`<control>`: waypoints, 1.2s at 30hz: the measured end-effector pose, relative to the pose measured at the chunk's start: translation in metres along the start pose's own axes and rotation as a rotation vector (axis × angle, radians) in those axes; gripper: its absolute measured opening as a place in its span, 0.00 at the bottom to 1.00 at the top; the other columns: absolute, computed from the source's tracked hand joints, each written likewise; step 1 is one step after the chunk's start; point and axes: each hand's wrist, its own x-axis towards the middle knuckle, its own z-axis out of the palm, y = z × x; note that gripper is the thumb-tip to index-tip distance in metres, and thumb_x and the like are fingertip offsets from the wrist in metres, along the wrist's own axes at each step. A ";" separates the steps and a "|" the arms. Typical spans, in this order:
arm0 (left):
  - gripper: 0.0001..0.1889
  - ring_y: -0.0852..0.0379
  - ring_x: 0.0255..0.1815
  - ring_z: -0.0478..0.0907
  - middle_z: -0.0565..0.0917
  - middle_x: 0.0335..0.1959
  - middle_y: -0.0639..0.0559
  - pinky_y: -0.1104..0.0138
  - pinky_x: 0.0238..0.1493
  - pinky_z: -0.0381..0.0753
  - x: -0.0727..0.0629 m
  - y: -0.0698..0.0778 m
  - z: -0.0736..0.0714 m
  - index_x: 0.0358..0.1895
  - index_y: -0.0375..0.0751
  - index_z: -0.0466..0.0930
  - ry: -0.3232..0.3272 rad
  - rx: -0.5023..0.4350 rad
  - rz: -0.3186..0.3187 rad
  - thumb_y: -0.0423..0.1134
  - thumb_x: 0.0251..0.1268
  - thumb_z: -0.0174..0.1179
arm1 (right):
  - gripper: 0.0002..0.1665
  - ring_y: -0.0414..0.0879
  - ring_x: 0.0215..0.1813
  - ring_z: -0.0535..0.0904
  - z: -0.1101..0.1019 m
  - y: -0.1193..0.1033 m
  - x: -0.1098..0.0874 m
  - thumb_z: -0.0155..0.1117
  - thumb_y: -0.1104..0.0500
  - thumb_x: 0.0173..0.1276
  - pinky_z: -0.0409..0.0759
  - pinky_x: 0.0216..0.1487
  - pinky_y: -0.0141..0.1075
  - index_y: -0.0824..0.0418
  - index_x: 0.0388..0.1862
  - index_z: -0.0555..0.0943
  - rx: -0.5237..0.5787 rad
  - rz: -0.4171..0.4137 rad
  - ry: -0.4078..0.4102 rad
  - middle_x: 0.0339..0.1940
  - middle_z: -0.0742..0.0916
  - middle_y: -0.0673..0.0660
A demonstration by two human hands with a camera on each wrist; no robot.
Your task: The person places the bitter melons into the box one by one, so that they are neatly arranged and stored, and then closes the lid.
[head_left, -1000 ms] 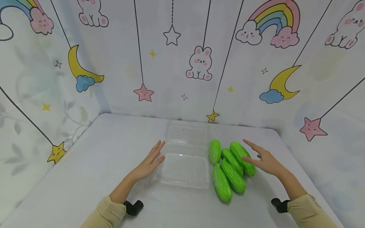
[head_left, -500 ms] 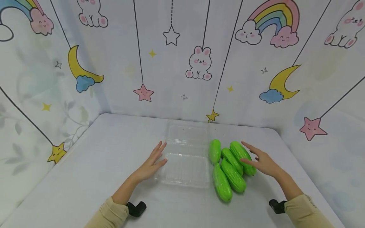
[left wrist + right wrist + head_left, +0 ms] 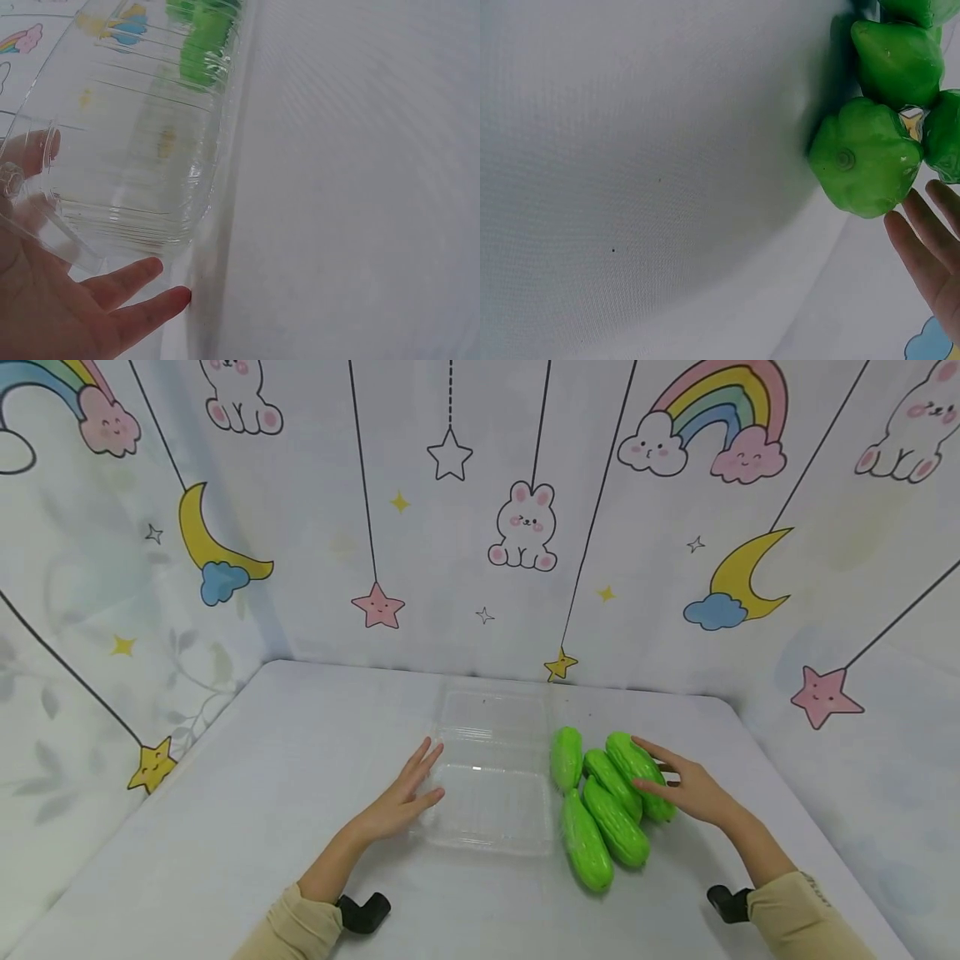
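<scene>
An unlidded clear plastic clamshell box [image 3: 491,806] lies on the white table, its lid [image 3: 491,710] folded back toward the wall. Beside its left edge is my left hand [image 3: 393,806], fingers spread, thumb overlapping the rim. The left wrist view shows its fingertips [image 3: 161,304] close to the box's end. Right of the box lie several glossy green ridged gourds. My right hand [image 3: 693,789] is at the rightmost gourd [image 3: 630,764], index finger and thumb reaching over it from the right. Its straight fingers [image 3: 922,247] come right up to that gourd's side in the right wrist view.
The other gourds [image 3: 615,822] lie close together, the nearest one [image 3: 587,843] pointing toward the front. Black wrist mounts [image 3: 363,912] sit on both forearms. White printed cloth [image 3: 480,527] rises behind the table [image 3: 225,827] and at both sides.
My left hand has shifted slightly right, to the box's edge. My right hand has moved a little left and down onto the rightmost gourd. The box and gourds have stayed put.
</scene>
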 end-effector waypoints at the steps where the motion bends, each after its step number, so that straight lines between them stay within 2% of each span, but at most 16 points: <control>1: 0.35 0.36 0.69 0.47 0.32 0.73 0.46 0.37 0.57 0.55 0.000 0.000 0.000 0.74 0.53 0.39 -0.002 0.004 -0.002 0.43 0.70 0.48 | 0.40 0.70 0.57 0.68 0.000 0.000 0.000 0.60 0.51 0.65 0.71 0.49 0.59 0.55 0.72 0.57 0.001 -0.001 -0.003 0.67 0.64 0.69; 9: 0.35 0.37 0.70 0.45 0.33 0.73 0.45 0.37 0.57 0.56 -0.001 -0.002 0.000 0.74 0.49 0.40 -0.008 0.027 0.010 0.43 0.70 0.48 | 0.39 0.68 0.60 0.65 -0.001 -0.001 0.001 0.61 0.50 0.64 0.72 0.49 0.57 0.57 0.71 0.58 0.009 -0.003 -0.010 0.67 0.65 0.67; 15: 0.35 0.34 0.69 0.47 0.32 0.73 0.43 0.37 0.57 0.54 -0.002 -0.001 0.001 0.73 0.47 0.39 -0.014 -0.003 0.004 0.39 0.70 0.48 | 0.40 0.68 0.61 0.63 0.002 0.002 0.001 0.60 0.49 0.65 0.72 0.49 0.56 0.57 0.71 0.57 0.022 0.011 -0.020 0.68 0.64 0.67; 29: 0.35 0.35 0.69 0.48 0.33 0.73 0.46 0.38 0.59 0.53 0.000 -0.004 0.001 0.73 0.50 0.40 -0.008 0.000 0.013 0.43 0.70 0.48 | 0.39 0.66 0.58 0.68 0.002 0.002 0.002 0.63 0.50 0.62 0.68 0.49 0.62 0.58 0.69 0.61 -0.005 0.022 0.021 0.65 0.68 0.67; 33: 0.35 0.36 0.69 0.47 0.32 0.73 0.45 0.38 0.59 0.53 -0.001 0.000 0.001 0.73 0.47 0.39 -0.010 0.001 0.003 0.41 0.70 0.48 | 0.40 0.65 0.57 0.69 0.002 0.001 0.002 0.64 0.49 0.61 0.69 0.46 0.62 0.57 0.69 0.62 -0.014 0.030 0.028 0.63 0.71 0.67; 36: 0.34 0.34 0.69 0.45 0.32 0.73 0.42 0.37 0.58 0.52 -0.004 0.012 -0.001 0.73 0.42 0.39 -0.015 -0.015 0.001 0.37 0.70 0.48 | 0.40 0.65 0.57 0.69 0.003 0.001 0.002 0.65 0.48 0.60 0.71 0.44 0.62 0.56 0.69 0.62 -0.017 0.038 0.038 0.62 0.71 0.67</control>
